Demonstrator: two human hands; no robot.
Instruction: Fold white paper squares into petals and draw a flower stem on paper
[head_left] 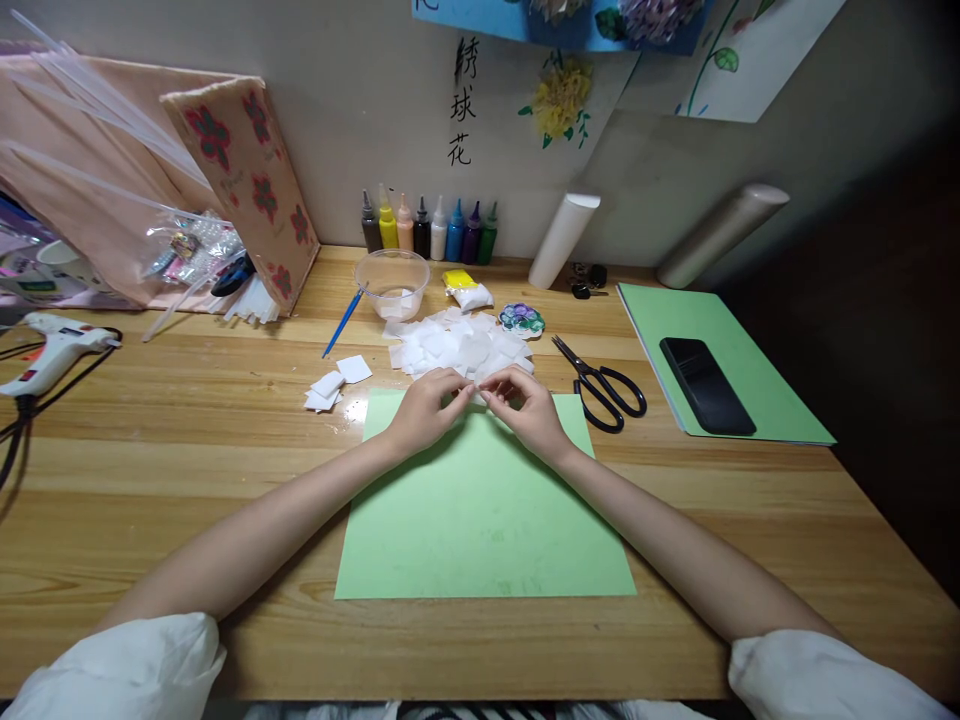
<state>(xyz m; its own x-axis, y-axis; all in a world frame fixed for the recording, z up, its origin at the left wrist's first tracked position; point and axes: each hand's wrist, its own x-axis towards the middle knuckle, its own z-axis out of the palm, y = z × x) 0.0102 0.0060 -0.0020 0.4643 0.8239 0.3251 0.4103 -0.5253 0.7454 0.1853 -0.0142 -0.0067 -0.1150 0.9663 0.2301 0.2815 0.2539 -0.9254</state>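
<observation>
Over the top edge of a green paper sheet point(480, 510), my left hand point(431, 408) and my right hand point(523, 408) meet fingertip to fingertip. Both pinch a small piece of white tissue paper point(478, 398), mostly hidden by the fingers. Just beyond them lies a heap of white tissue paper squares point(461, 342). Left of the heap are several white paper squares point(330, 385) and a blue pen-like stick point(343, 322). Black-handled scissors point(604, 385) rest to the right of my right hand.
A clear plastic bowl point(392, 285) stands behind the heap, near several paint bottles point(431, 230) along the wall. A glue gun point(56, 350) with its cable lies at the left. At the right, a black phone point(706, 385) rests on green paper point(780, 400). A white cylinder point(564, 240) stands at the back.
</observation>
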